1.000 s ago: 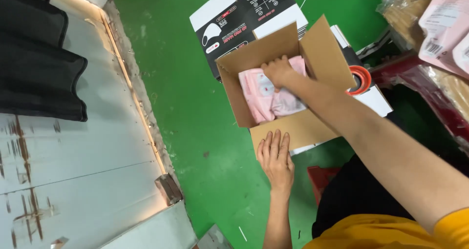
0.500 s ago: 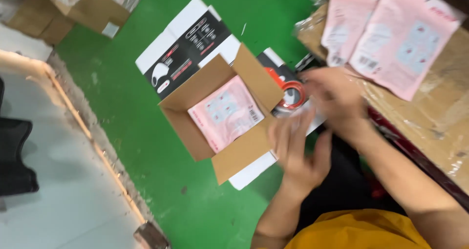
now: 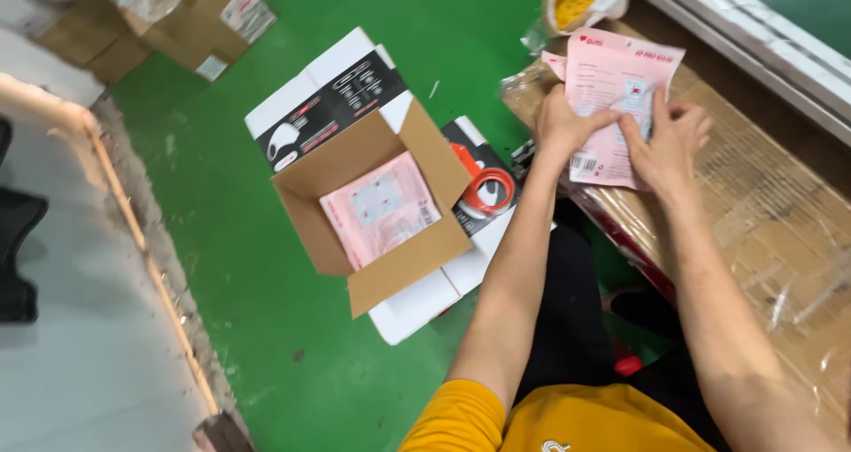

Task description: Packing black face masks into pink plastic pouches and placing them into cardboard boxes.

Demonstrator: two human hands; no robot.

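Floor (image 3: pixel 266 328): bright green. Open box (image 3: pixel 372 266): plain brown cardboard. Packet in the box (image 3: pixel 381 206): pale pink with a grey-white panel. Packets under the hands (image 3: pixel 612 89): pink with red print. Flat carton (image 3: pixel 328 106): white with a black printed panel. Tape roll (image 3: pixel 487 190): orange-red. Shirt (image 3: pixel 550 421): mustard yellow.

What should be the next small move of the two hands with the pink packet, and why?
Probably lift the top pink packet off the stack and carry it toward the open cardboard box. The left hand and right hand both grip that packet on the wrapped bundle, and the box on the green floor holds one similar packet lying flat, with room above it.
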